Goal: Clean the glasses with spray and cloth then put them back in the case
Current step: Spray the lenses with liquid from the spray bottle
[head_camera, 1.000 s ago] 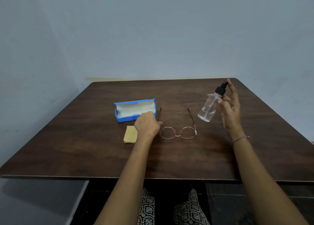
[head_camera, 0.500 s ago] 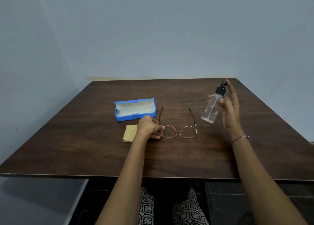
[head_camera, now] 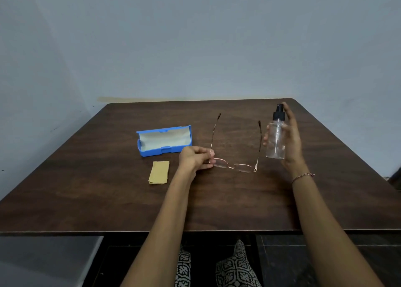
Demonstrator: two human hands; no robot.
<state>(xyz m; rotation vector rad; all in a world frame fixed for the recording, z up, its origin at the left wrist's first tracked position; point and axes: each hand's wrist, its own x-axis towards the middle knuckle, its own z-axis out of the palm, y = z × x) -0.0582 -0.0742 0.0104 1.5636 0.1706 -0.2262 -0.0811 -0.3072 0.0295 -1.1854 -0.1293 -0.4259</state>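
My left grip (head_camera: pixel 195 159) pinches the glasses (head_camera: pixel 244 168), hiding one corner; my right grip (head_camera: pixel 292 142) holds the bottle (head_camera: pixel 275 139), fingers partly behind it.

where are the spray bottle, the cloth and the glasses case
spray bottle (head_camera: pixel 275 142), head view, on its clear body
yellow cloth (head_camera: pixel 159 172), head view, at its middle
blue glasses case (head_camera: pixel 162 141), head view, on its pale inner lining

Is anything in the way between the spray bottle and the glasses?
Nothing visible. The right hand holds the spray bottle beside the glasses, pinched at their left corner by the left hand.
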